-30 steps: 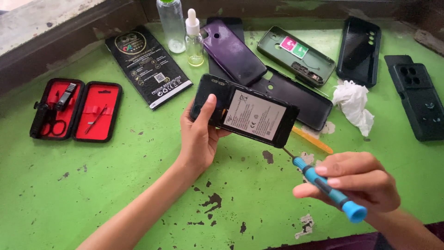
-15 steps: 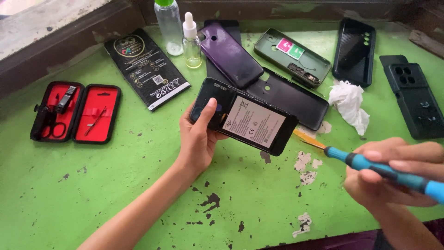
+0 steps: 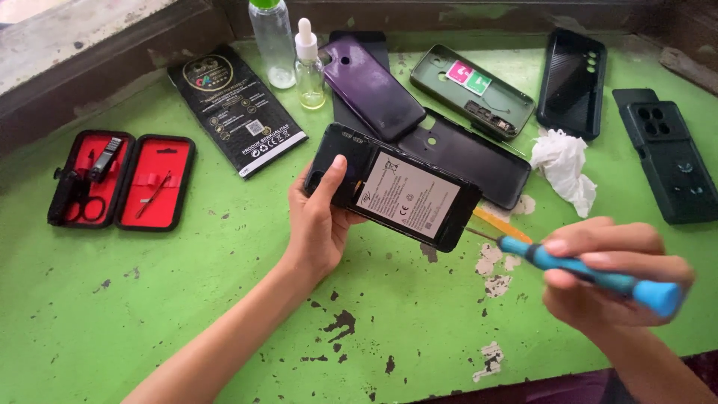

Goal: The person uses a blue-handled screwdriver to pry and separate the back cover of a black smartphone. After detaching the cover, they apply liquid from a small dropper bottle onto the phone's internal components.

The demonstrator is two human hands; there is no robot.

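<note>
My left hand [image 3: 320, 221] holds an opened black phone [image 3: 396, 187] above the green table [image 3: 187, 299], back side up, with its battery showing. The thumb lies across the phone's left end. My right hand [image 3: 609, 273] grips a blue-handled screwdriver [image 3: 591, 273] nearly level. Its thin metal tip points left and sits at the phone's lower right corner. A yellow flat pry tool [image 3: 502, 224] lies on the table just under the tip.
At the left lies an open red-lined tool case [image 3: 120, 181] with scissors. Behind the phone are a black flat package [image 3: 235, 108], two clear bottles [image 3: 288, 52], a purple phone back [image 3: 372, 86], a green phone frame [image 3: 471, 90], black covers [image 3: 666, 153] and a crumpled white tissue [image 3: 566, 168].
My right hand swung the screwdriver from pointing steeply up-left to nearly level, pulled it right, then brought the tip back to the phone's lower right corner. The left hand kept hold of the phone.
</note>
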